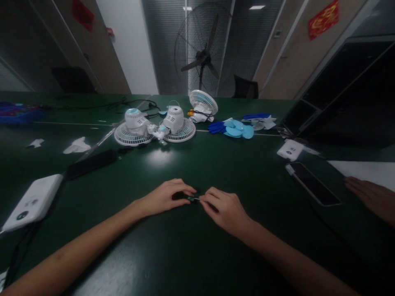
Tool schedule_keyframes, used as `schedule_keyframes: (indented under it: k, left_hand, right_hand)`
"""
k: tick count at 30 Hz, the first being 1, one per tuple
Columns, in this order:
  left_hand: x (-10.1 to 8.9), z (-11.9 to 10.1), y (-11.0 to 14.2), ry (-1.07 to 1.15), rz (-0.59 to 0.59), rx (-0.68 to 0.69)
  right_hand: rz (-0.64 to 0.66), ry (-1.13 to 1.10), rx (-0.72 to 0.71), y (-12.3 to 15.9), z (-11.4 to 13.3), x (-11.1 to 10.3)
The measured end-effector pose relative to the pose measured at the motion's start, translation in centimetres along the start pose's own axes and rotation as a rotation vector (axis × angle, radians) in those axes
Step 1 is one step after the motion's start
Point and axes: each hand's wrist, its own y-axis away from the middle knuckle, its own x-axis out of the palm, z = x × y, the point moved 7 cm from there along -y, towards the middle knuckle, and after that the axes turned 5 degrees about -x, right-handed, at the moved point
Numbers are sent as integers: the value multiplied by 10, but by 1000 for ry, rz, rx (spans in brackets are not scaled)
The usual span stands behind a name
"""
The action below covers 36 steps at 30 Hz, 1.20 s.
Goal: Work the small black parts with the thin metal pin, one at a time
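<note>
Close above the dark green table [173, 238], my left hand [168, 196] pinches a small green piece [190, 198] that looks like a little circuit board. From the right, my right hand [225, 207] grips a thin pale metallic rod [196, 199] between thumb and fingertips. The rod's far end meets the green piece, though whether it is fixed to it I cannot tell. Both hands are closed and nearly touching. Their curled fingers hide part of each small item.
Beyond my hands lie white fans [133, 127], blue gloves [217, 127] and light blue fan blades [239, 129]. A phone [313, 183] and a white box [290, 149] are at right, near another person's hand [372, 195]. On the left rests a white power bank [33, 201].
</note>
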Motion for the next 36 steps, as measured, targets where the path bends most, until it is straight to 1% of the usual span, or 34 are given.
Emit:
schedule_keyframes:
  k: [16,26,32,36]
  left_hand:
    - [-1,-1,-2,16,8,-3]
    - [-3,-3,-2,29,13,-14]
    - [-3,-4,-2,36,8,3]
    - [-3,-5,-2,38,10,-1]
  right_hand:
    - [7,10,35,-1,1,-3]
    - [47,-22,80,-1,-1,-4]
    - [58,21,78,-1,0,-5]
    - [48,8,65,0,1,-4]
